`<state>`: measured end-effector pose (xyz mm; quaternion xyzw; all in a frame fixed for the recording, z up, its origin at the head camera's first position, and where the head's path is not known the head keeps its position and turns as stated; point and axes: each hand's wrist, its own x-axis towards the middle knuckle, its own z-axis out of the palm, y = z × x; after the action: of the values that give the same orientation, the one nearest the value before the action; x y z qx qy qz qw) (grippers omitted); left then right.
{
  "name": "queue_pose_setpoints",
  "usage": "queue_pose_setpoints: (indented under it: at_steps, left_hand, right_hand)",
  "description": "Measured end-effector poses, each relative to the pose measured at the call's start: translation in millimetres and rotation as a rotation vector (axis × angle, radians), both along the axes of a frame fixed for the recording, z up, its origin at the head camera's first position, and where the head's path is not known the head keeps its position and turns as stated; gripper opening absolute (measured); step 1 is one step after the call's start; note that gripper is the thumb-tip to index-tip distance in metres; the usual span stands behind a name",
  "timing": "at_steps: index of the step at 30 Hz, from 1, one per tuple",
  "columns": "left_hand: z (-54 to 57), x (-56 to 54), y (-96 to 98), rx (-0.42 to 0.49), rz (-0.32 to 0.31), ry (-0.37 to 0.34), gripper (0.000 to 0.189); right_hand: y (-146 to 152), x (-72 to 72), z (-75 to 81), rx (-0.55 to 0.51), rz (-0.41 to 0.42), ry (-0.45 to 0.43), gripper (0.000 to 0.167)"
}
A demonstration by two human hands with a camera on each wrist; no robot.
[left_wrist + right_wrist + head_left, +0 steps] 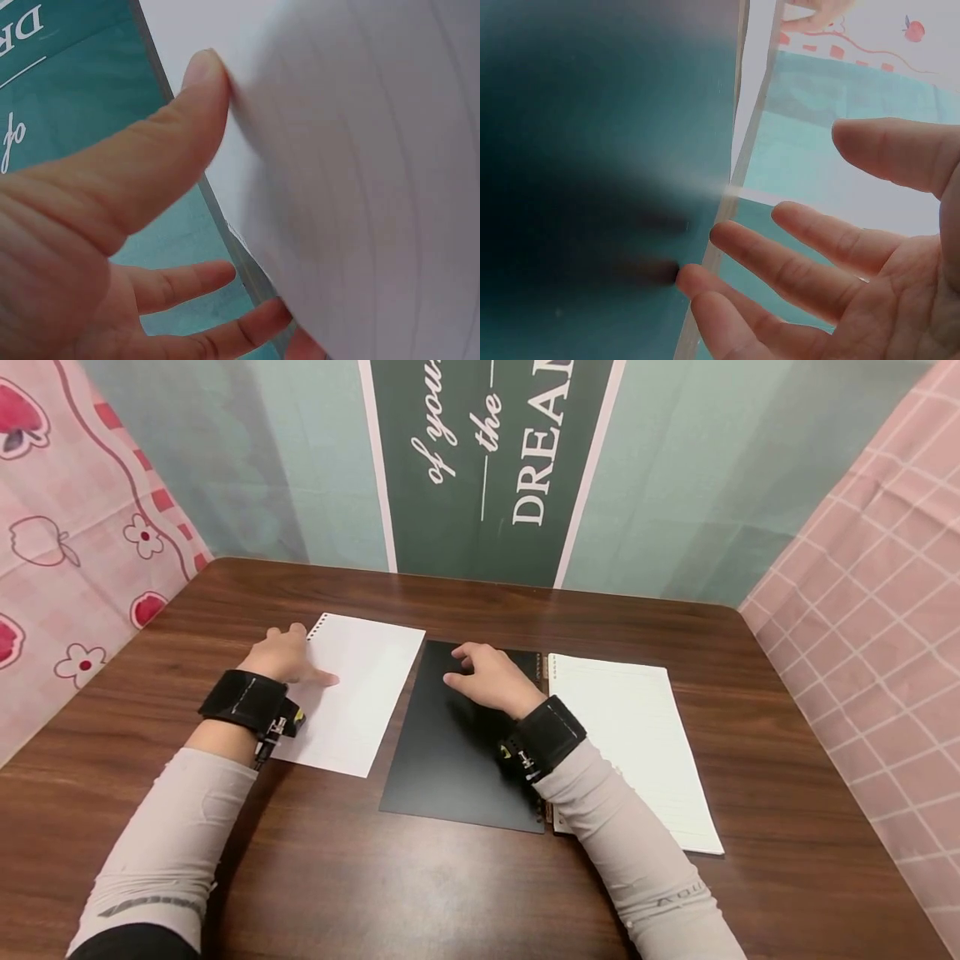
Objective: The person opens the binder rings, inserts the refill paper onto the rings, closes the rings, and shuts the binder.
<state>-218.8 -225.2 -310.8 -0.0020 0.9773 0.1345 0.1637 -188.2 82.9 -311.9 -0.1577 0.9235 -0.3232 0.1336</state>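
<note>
A loose white sheet point(360, 693) with punched holes along its left edge lies at the left of the table. My left hand point(281, 657) is at that edge, thumb stretched over the paper and fingers spread beside it. Faint ruled lines show on the sheet point(360, 187) in the left wrist view, where the thumb tip overlaps it. My right hand point(495, 678) hovers low over the black cover point(457, 768) of an opened ring notebook, holding nothing. Its fingers point(787, 270) are loosely extended, with some tips close to the cover's surface.
The notebook's stack of lined pages point(637, 735) lies right of the binding, partly beneath my right forearm. Brown wood table point(345, 860) surrounds everything. A teal cloth with a lettered green panel point(480, 468) hangs behind the far edge; pink patterned cloths hang at both sides.
</note>
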Motion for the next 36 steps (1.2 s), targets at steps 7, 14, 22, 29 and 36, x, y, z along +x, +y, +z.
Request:
queue_pose_setpoints:
  at_steps: [7,14,22,29,36]
  left_hand:
    - [2.7,-2.2,3.4,-0.003,0.001,-0.028,0.104]
    - [5.6,-4.7,4.7,0.002,-0.033,-0.033,0.098]
    - [6.2,-3.4,1.5,0.041,-0.003,-0.018,0.095]
    - [3.2,-0.5,-5.2,0.047,0.088,-0.013,0.109]
    - [0.0,3.8,-14.4,0.079,0.167,0.026,0.093]
  right_hand:
    - [-3,0.4,1.1,-0.021,0.007,-0.007,0.051]
    - [-7,0.7,1.5,-0.045,0.011,-0.009,0.051]
    - [-15,1.2,0.7,-0.043,0.009,-0.016,0.05]
    - [-19,0.7,-0.9,-0.049,0.018,-0.015,0.049]
    - [-25,2.2,-1.7,-0.083,0.03,-0.011,0.045]
